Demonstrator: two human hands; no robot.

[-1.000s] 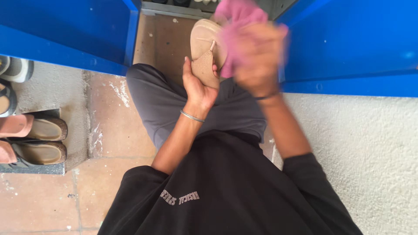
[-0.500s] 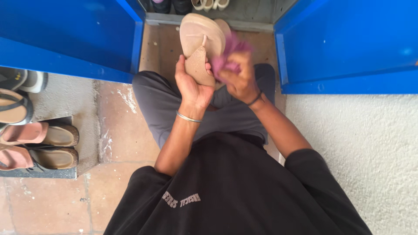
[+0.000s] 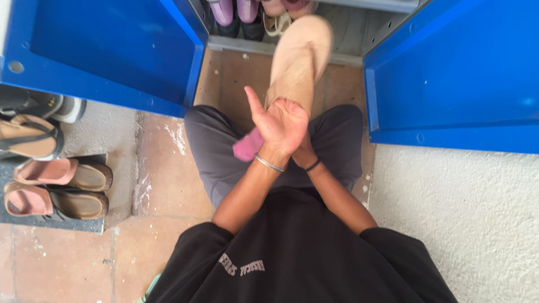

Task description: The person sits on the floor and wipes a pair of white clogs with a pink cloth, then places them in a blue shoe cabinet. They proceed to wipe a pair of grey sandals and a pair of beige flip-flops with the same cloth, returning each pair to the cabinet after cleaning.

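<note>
My left hand (image 3: 281,120), a silver bangle on its wrist, grips the heel end of a tan flat sandal (image 3: 297,56) and holds it out above my lap, toe pointing away from me. My right hand (image 3: 306,157) is crossed beneath the left wrist; only its wrist with a black band shows. A pink cloth (image 3: 247,147) sticks out to the left from under my left hand, apparently held by the hidden right hand. I sit in dark grey trousers and a black top.
Two open blue cabinet doors stand at the left (image 3: 112,50) and right (image 3: 449,73). Shoes (image 3: 236,11) line the cabinet's bottom shelf ahead. Several sandals (image 3: 56,188) sit on a low rack at the left. White rough wall (image 3: 460,224) on the right.
The sandal has been turned and pushed farther forward in my left hand. My right hand with the pink cloth left the sandal's upper face and dropped under the left wrist.
</note>
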